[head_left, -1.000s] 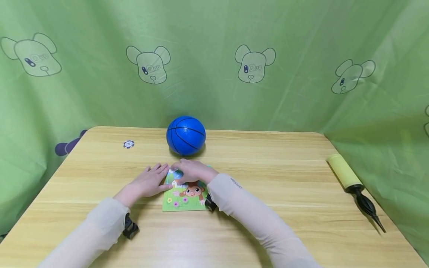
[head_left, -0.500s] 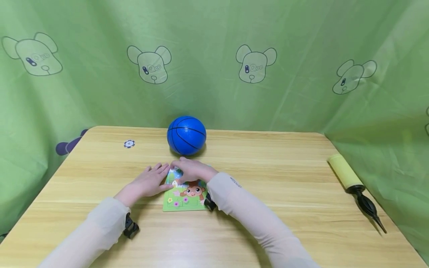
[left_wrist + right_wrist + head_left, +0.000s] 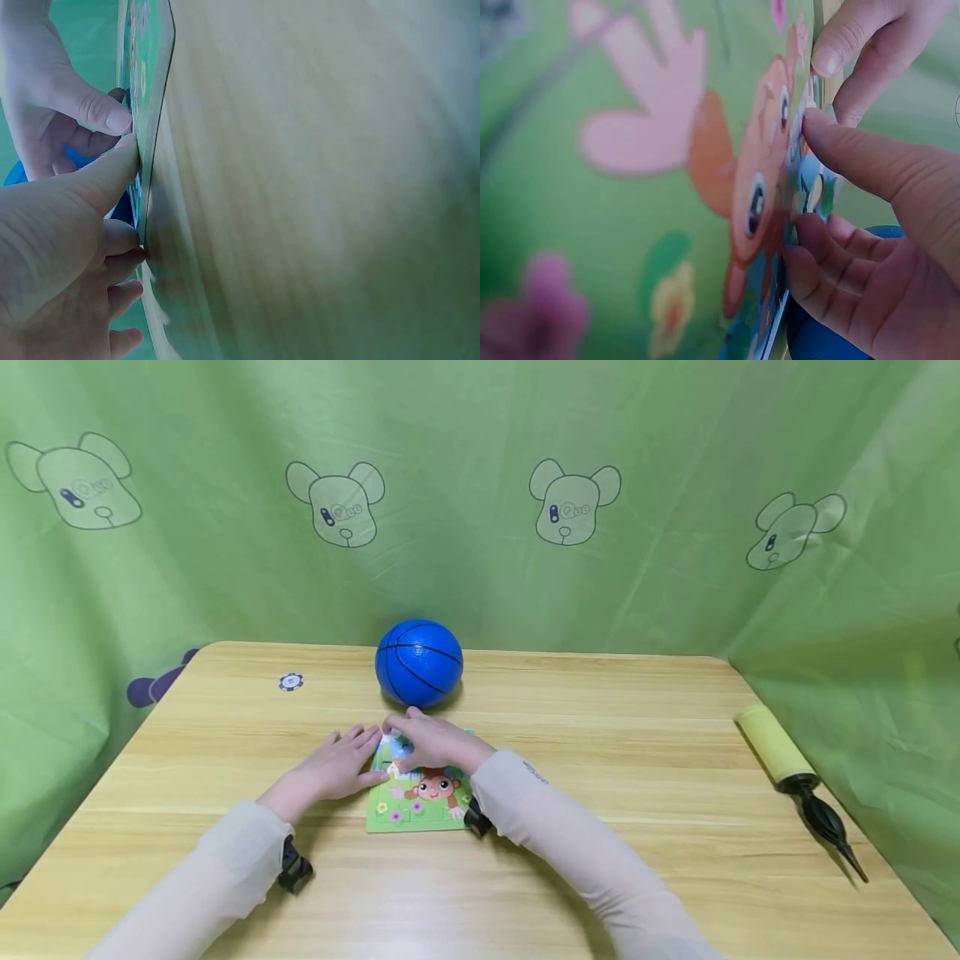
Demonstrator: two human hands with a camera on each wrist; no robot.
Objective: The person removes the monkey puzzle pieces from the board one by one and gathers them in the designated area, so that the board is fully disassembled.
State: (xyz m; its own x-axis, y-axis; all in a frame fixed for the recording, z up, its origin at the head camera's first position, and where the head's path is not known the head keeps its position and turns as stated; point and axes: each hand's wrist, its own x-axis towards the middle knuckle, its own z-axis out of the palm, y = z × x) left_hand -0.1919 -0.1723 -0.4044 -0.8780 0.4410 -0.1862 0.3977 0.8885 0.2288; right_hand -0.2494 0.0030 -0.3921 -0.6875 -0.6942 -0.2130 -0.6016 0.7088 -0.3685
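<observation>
A jigsaw puzzle with a cartoon monkey and flowers lies flat on the table in the head view. My left hand rests at its left edge, fingers extended and thumb over the picture. My right hand reaches over the upper left part, thumb and curled fingers around a small blue-and-green puzzle piece that stands out from the board in the right wrist view. The left wrist view has both thumbs close together at the board. My right hand hides part of the puzzle's top.
Just behind the puzzle sits a blue basketball. A poker chip lies at the back left of the wooden table. Along the right edge lies a yellow-and-black hand pump. Green curtains surround the table.
My right hand's knuckles have risen slightly, and its forearm has shifted a little to the right. The left hand stays in place at the puzzle's edge.
</observation>
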